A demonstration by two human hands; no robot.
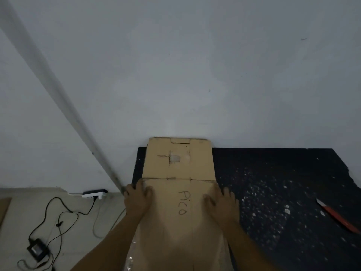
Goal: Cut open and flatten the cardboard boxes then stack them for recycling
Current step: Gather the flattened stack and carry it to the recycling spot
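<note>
Flat box [178,173] marked "Pico"; L hand [136,200] & R hand [220,202] fingers spread, pressing it.

dark speckled table [273,173] | flattened cardboard box [177,163], red-handled cutter [338,217] on it

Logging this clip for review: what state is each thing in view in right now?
cardboard box: flattened, far end against the wall, "Pico" handwritten on it
left hand: fingers spread, pressing the box's left edge
right hand: fingers spread, pressing the box's right edge
red utility knife: lying untouched on the dark table, blade showing
power strip: on the floor, one plug in
</note>
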